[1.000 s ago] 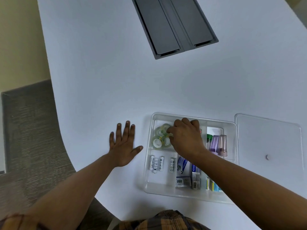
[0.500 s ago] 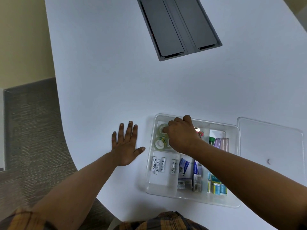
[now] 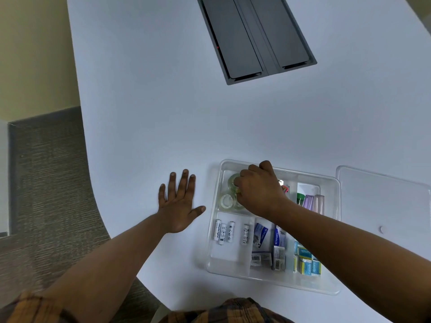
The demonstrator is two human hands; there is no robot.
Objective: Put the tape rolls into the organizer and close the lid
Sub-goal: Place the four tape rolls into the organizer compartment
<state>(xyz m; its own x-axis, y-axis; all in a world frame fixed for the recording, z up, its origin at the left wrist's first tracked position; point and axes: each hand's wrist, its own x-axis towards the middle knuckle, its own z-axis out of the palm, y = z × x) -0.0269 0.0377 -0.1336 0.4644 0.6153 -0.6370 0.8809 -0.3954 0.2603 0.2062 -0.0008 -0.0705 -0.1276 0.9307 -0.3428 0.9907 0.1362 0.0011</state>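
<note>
A clear plastic organizer (image 3: 215, 259) lies on the white table. Its far-left compartment holds clear tape rolls (image 3: 225, 201); one roll (image 3: 233, 180) sits nearer the far wall. My right hand (image 3: 260, 190) is curled over this compartment, fingertips touching the rolls and hiding some of them. Whether it grips a roll I cannot tell. My left hand (image 3: 179, 206) lies flat on the table, fingers spread, left of the organizer. The clear lid (image 3: 382, 199) lies flat on the table to the right of the organizer.
Other compartments hold several white batteries (image 3: 225, 233), small boxes (image 3: 268, 248), blue-green packets (image 3: 306, 262) and coloured tubes (image 3: 311, 202). A grey cable hatch (image 3: 254, 36) is set into the table farther back. The table's curved edge (image 3: 98, 197) runs along the left, with carpet below.
My right hand has shifted slightly farther into the tape compartment. My left hand stays flat on the table.
</note>
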